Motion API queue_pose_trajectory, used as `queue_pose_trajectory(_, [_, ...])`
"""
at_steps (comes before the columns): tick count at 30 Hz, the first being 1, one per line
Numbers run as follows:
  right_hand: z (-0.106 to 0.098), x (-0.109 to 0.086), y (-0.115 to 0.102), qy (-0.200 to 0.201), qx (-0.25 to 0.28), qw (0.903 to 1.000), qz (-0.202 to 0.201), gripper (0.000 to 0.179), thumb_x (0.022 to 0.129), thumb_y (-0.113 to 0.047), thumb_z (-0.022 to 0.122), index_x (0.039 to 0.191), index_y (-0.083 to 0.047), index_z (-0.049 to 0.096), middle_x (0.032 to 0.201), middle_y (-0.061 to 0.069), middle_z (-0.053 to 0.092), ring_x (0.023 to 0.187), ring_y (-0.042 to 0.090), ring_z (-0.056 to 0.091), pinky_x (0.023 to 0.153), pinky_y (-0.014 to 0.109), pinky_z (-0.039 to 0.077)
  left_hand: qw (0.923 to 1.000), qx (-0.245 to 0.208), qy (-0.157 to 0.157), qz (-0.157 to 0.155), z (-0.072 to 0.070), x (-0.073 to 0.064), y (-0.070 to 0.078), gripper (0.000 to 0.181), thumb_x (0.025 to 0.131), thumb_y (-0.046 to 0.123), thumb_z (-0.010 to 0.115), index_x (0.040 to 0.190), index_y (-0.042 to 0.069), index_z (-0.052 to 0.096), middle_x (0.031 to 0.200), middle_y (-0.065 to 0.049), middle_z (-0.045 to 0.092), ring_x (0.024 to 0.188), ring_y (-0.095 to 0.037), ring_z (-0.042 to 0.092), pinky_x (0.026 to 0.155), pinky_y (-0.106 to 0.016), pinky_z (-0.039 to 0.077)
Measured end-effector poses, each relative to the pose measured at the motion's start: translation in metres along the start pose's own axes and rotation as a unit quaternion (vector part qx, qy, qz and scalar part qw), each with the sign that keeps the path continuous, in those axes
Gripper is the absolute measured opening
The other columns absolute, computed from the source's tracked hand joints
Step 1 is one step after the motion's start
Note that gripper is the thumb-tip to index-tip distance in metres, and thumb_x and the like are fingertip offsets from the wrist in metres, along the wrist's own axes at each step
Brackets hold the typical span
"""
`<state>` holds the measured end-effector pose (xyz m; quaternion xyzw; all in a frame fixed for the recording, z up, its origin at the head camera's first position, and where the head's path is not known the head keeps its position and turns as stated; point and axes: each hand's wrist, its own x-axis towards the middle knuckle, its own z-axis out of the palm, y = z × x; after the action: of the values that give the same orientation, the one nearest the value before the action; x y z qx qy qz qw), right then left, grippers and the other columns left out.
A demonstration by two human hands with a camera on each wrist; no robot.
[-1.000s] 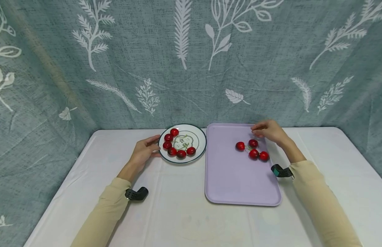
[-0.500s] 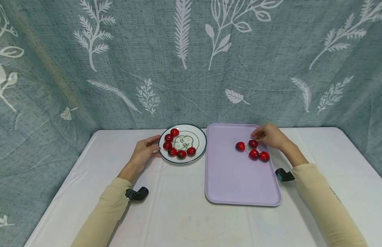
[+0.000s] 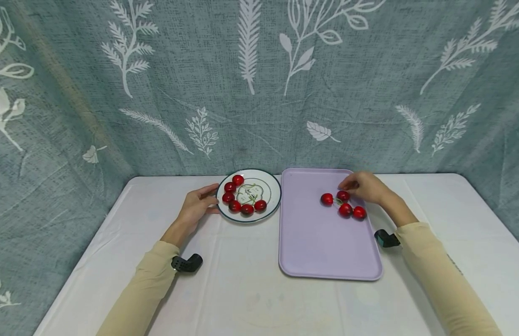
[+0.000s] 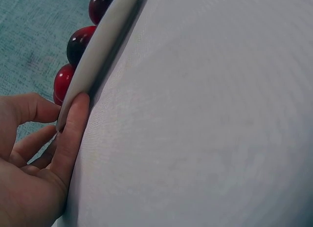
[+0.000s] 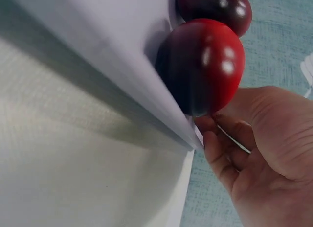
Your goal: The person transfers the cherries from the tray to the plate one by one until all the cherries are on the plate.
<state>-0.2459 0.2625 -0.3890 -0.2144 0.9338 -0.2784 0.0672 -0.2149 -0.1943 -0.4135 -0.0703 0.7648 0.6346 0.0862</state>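
Note:
My left hand (image 3: pixel 196 206) grips the left rim of a white, dark-rimmed plate (image 3: pixel 271 190), thumb above and fingers beneath, as the left wrist view shows. Several red cherries (image 3: pixel 246 210) lie along the plate's left and front. On a lilac tray (image 3: pixel 322 247), several more cherries sit in a cluster, their green stems meeting in the middle. At the back of that cluster, my right hand (image 3: pixel 368 187) pinches the rearmost cherry (image 3: pixel 343 196) with bent fingers; its fingertips are partly hidden behind a nearer cherry (image 5: pixel 203 65) in the right wrist view.
Plate and tray stand side by side near the back edge of a table with a white cloth (image 3: pixel 238 280). Behind rises a grey-green curtain (image 3: pixel 179 84) with white leaf prints. A black wrist device (image 3: pixel 187 263) sits on the left forearm, another (image 3: pixel 386 238) on the right.
My right hand has come down and forward onto the rearmost cherry, which has shifted slightly left. The left hand stays at the plate's rim.

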Motion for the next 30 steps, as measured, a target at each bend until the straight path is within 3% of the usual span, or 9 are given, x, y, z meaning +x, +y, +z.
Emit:
queue_pose_trajectory(4, [-0.002,0.000,0.001,-0.006,-0.004,0.9998,-0.016,0.012,0.086,0.001,0.067,0.096,0.001,0.075,0.095,0.013,0.071,0.091,0.030,0.064,0.080,0.045,0.055,1.0000,0.000,0.003,-0.001,0.000,0.000,0.000,0.058,0.090,-0.004,0.051,0.147,0.001,0.043,0.149,-0.018,0.042,0.116,-0.030,0.055,0.073,-0.022,0.060])
queue_pose_trajectory(9, [-0.003,-0.002,0.000,0.006,-0.017,0.9987,-0.048,0.004,0.083,-0.002,0.072,0.086,-0.002,0.074,0.084,0.006,0.069,0.077,0.019,0.059,0.067,0.034,0.052,1.0000,0.004,0.006,0.000,0.000,0.000,0.001,0.058,0.090,-0.004,0.051,0.147,0.001,0.043,0.149,-0.019,0.041,0.116,-0.029,0.055,0.073,-0.022,0.060])
queue_pose_trajectory(14, [-0.006,-0.002,-0.004,-0.008,-0.007,0.9999,-0.002,0.009,0.088,-0.003,0.068,0.093,0.000,0.075,0.089,0.009,0.072,0.080,0.020,0.060,0.071,0.034,0.053,1.0000,0.002,0.006,-0.001,0.001,-0.001,0.000,0.057,0.090,-0.005,0.050,0.146,0.000,0.043,0.149,-0.019,0.042,0.113,-0.028,0.057,0.073,-0.022,0.060])
queue_pose_trajectory(17, [-0.009,-0.004,-0.005,0.005,0.016,0.9995,0.025,0.013,0.090,-0.004,0.067,0.097,0.003,0.075,0.093,0.014,0.072,0.083,0.021,0.063,0.070,0.028,0.054,1.0000,0.002,0.006,-0.002,0.002,0.000,0.000,0.057,0.089,-0.005,0.050,0.146,0.001,0.044,0.148,-0.019,0.043,0.110,-0.027,0.058,0.073,-0.023,0.060])
queue_pose_trajectory(22, [-0.013,-0.008,-0.006,0.036,0.048,0.9975,0.036,0.018,0.090,-0.004,0.067,0.104,0.006,0.073,0.100,0.020,0.072,0.087,0.024,0.066,0.068,0.018,0.053,1.0000,0.002,0.008,-0.004,0.002,0.001,0.000,0.057,0.089,-0.004,0.051,0.146,0.002,0.044,0.148,-0.018,0.043,0.109,-0.025,0.059,0.072,-0.023,0.060])
queue_pose_trajectory(25, [-0.015,-0.009,-0.005,0.048,0.057,0.9963,0.043,0.020,0.092,-0.003,0.065,0.108,0.007,0.072,0.104,0.022,0.071,0.093,0.031,0.067,0.073,0.022,0.055,1.0000,0.001,0.007,-0.003,0.002,0.001,0.001,0.057,0.090,-0.004,0.051,0.146,0.002,0.044,0.149,-0.018,0.043,0.110,-0.026,0.058,0.072,-0.023,0.060])
queue_pose_trajectory(30, [-0.016,-0.009,-0.006,0.058,0.064,0.9942,0.063,0.022,0.094,-0.002,0.062,0.112,0.007,0.071,0.109,0.022,0.070,0.102,0.036,0.065,0.086,0.044,0.058,1.0000,0.001,0.006,-0.002,0.001,0.001,0.000,0.057,0.090,-0.004,0.051,0.146,0.001,0.044,0.149,-0.018,0.042,0.112,-0.028,0.057,0.072,-0.023,0.060])
